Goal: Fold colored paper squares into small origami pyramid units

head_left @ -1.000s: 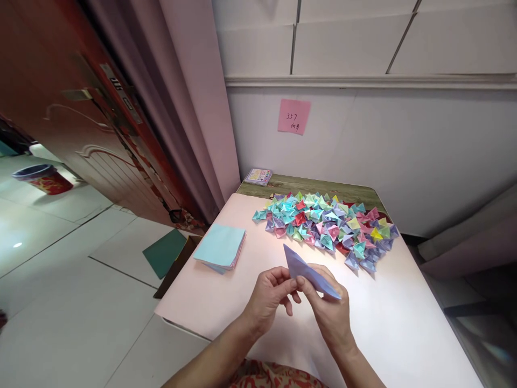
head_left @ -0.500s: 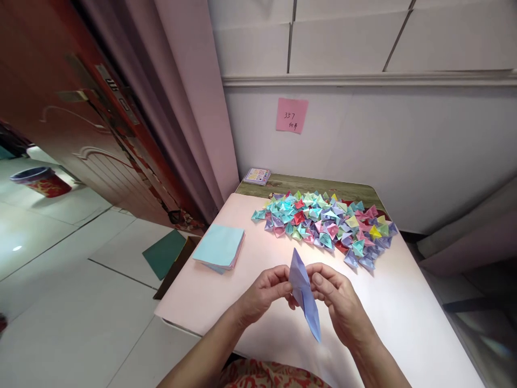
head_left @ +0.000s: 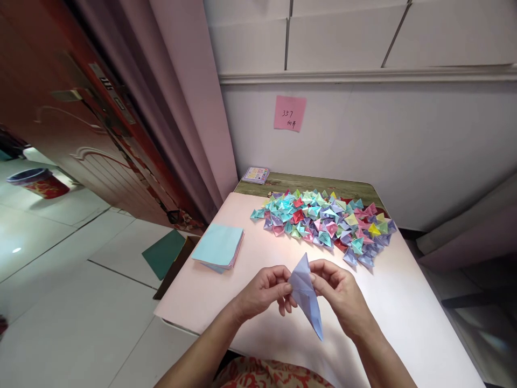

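A folded lavender paper piece (head_left: 306, 293) is held upright between both my hands above the pale pink tabletop (head_left: 226, 302). My left hand (head_left: 264, 291) pinches its left side with thumb and fingers. Pinching its right side near the upper point is my right hand (head_left: 341, 296). The paper's long pointed end hangs down toward me. Beyond my hands lies a heap of several small folded paper shapes (head_left: 323, 221) in teal, pink, purple and yellow.
A stack of square paper sheets (head_left: 219, 247), light blue on top, lies at the table's left. A small paper packet (head_left: 256, 175) rests at the far wooden edge. A pink note (head_left: 290, 113) sticks on the wall. Curtain and red door stand left; floor drops off left.
The lavender paper turned from lying slanted across my fingers to standing upright with its long point down. Both hands kept their pinch and shifted slightly; the upper flap has spread a little.
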Action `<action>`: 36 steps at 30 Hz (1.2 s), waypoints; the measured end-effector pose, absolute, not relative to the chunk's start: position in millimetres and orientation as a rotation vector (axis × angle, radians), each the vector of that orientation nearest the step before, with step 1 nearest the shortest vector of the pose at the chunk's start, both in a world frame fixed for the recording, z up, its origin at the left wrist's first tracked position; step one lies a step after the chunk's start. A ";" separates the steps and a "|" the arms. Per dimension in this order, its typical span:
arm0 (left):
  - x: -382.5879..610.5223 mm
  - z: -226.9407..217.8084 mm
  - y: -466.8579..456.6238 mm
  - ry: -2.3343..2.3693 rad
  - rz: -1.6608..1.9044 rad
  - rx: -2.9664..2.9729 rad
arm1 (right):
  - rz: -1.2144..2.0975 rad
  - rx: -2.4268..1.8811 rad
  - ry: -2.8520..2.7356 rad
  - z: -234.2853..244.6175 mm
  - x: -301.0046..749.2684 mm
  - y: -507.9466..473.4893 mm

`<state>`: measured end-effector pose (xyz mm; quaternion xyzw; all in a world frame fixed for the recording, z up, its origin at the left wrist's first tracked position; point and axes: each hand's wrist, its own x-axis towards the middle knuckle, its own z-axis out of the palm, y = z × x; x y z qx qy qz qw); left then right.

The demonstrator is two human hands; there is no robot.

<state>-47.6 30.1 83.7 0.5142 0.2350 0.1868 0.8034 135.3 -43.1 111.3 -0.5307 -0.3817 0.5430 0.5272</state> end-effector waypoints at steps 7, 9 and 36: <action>-51.4 95.1 32.2 0.690 0.329 1.216 | 1.484 -1.372 -1.029 91.0 151.6 -36.5; -48.9 99.0 29.6 0.715 0.327 1.225 | 1.501 -1.396 -1.032 84.5 149.4 -35.0; -33.8 89.7 11.7 0.934 0.756 0.886 | 1.336 -1.215 -0.703 78.9 155.8 -35.4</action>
